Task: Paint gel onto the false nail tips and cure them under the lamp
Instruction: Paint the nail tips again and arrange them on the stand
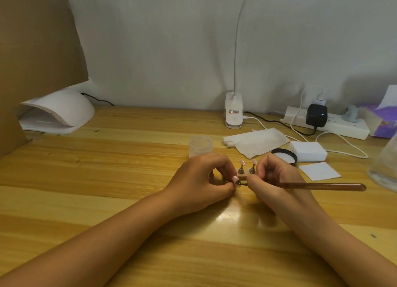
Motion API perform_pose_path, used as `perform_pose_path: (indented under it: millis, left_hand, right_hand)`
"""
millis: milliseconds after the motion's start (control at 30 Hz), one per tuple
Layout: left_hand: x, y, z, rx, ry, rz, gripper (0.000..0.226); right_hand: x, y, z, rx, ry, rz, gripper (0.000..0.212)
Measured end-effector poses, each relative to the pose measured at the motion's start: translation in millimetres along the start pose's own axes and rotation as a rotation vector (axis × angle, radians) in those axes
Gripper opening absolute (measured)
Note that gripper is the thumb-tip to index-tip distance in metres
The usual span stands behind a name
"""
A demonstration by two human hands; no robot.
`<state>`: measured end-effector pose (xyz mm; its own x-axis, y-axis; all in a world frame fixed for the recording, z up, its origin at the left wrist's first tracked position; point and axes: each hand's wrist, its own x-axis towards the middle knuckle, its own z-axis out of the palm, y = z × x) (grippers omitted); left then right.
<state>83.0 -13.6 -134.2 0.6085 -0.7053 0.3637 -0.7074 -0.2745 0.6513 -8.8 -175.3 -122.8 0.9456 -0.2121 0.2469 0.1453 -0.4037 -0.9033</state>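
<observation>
While my left hand (pixel 199 181) is pinching one nail tip (pixel 235 177) by its stand at the middle of the counter (pixel 129 179), my right hand (pixel 277 179) is pinching the brush (pixel 322 186) and stroking gel on. Next, I reckon, it is needing a steady carry to the lamp (pixel 58 112), far left.

curing lamp (pixel 58 112) far left | jar (pixel 201 146) behind left hand (pixel 202 183) | power strip (pixel 326 123) far right

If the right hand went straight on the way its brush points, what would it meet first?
Most likely the small pink false nail tip held in the left hand; the thin brown-handled brush in the right hand points at it. Depth unclear.
</observation>
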Motion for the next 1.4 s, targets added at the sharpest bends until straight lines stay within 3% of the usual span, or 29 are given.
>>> perform_pose_path:
  millis: [333, 567, 900, 1400]
  left_hand:
    - [-0.4, 1.7, 0.2, -0.010, 0.002, -0.008, 0.008]
    - [-0.6, 0.6, 1.0, -0.005, 0.012, -0.014, 0.008]
    - [-0.2, -0.7, 1.1, 0.012, 0.016, -0.008, 0.012]
    - [-0.6, -1.2, 1.5, 0.000, 0.017, -0.011, 0.009]
  right_hand:
    - [-0.1, 0.4, -0.1, -0.037, 0.006, -0.022, 0.026]
    - [1.1, 5.8, -2.3, 0.139, 0.034, 0.002, 0.017]
    - [2.8, 5.6, 0.7, -0.005, 0.013, 0.006, 0.016]
    - [0.5, 2.1, 0.3, -0.035, 0.032, -0.050, 0.029]
